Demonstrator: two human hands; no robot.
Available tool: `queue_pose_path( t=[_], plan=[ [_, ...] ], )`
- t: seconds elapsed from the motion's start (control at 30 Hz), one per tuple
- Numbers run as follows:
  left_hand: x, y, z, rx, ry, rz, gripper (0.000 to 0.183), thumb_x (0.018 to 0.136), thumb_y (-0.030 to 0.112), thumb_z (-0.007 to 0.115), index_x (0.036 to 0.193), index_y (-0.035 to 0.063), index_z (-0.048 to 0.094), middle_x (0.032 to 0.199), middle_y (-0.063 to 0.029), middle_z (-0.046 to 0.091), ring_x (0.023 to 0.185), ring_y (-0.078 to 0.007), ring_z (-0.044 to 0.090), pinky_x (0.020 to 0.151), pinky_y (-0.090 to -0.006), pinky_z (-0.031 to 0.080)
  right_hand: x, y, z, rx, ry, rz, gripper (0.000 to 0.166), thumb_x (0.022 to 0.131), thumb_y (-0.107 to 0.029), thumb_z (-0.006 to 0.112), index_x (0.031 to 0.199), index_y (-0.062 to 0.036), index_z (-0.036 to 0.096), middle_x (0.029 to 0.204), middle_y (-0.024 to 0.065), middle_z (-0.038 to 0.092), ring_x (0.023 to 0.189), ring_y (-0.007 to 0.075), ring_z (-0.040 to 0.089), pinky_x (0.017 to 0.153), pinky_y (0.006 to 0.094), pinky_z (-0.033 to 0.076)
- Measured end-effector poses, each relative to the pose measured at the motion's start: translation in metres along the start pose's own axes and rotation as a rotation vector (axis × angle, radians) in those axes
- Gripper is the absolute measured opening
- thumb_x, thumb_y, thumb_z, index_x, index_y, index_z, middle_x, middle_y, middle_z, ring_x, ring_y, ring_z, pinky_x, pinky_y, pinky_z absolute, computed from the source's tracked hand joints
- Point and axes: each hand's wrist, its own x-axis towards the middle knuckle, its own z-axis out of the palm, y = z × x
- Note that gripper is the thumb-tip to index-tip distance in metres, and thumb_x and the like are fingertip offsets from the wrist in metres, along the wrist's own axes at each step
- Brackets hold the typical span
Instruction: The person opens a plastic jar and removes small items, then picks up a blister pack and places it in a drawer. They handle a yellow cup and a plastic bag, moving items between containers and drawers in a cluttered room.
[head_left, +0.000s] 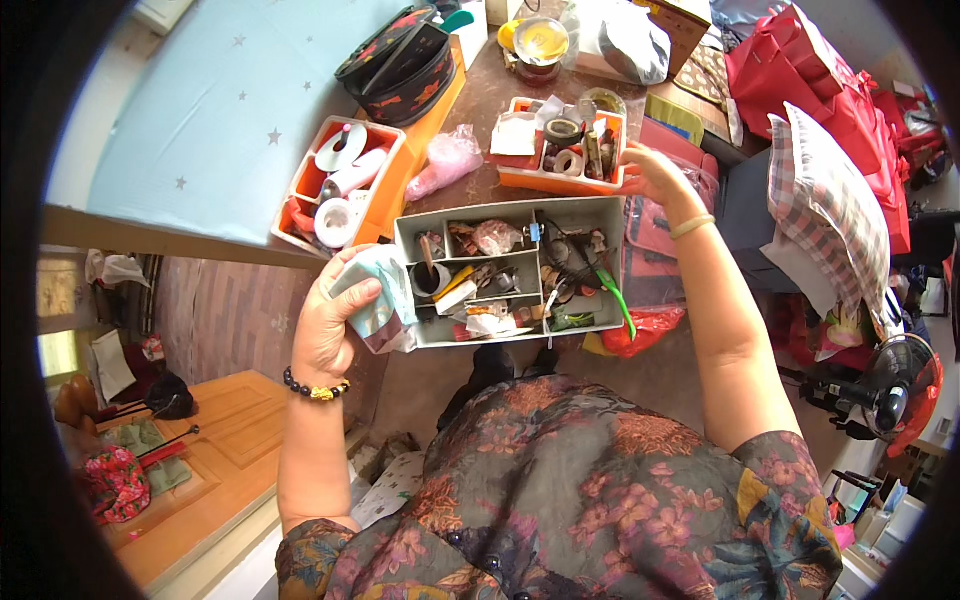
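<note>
My left hand (334, 300) grips a crumpled light-blue and silvery packet or cloth (379, 289), held against the left end of a grey divided tray (480, 343). In the tray's compartments lie a dark cup (429, 279), a green-handled tool (616, 300), a dark cable and many small items. Beyond it stands an orange box with a white rim (555, 182), holding black tape (562, 131), a pale tape roll (568, 163) and slim tools. The fingers of my right hand (656, 176) are at this box's right end; whether they grip it is unclear.
Left of the tray, another orange box (394, 139) holds white rolls. A pink plastic bag (446, 161) lies between the boxes. Farther back are a floral round case (405, 75) and a weighing scale (541, 45). A red plastic bag (645, 334) sits at the tray's near right corner.
</note>
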Motion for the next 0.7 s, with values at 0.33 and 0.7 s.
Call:
queue_pose_path(
  t=[0.33,0.7],
  plan=[
    [0.043,0.015,0.033,0.386,-0.046,0.58,0.046,0.079,0.005,0.059,0.122,0.0031,0.043,0.109,-0.0083,0.054,0.097,-0.0168,0.056,0.082,-0.029,0.048,-0.155,0.057,0.005,0.122,0.363,-0.462,0.044,0.076,-0.006,0.05,0.119,0.0031,0.047,0.105,0.0121,0.058,0.083,0.0145,0.057,0.074,0.0274,0.048],
    [0.099,-0.016,0.071,1.263,-0.071,0.969,0.04,0.075,0.007,0.057,0.115,0.0084,0.052,0.095,-0.0135,0.055,0.085,-0.0303,0.055,0.079,-0.0379,0.046,-0.247,0.113,0.078,0.076,0.137,-0.21,0.031,0.079,-0.003,0.052,0.11,0.0002,0.056,0.095,0.0075,0.062,0.077,0.0098,0.058,0.068,0.0208,0.047]
  ],
)
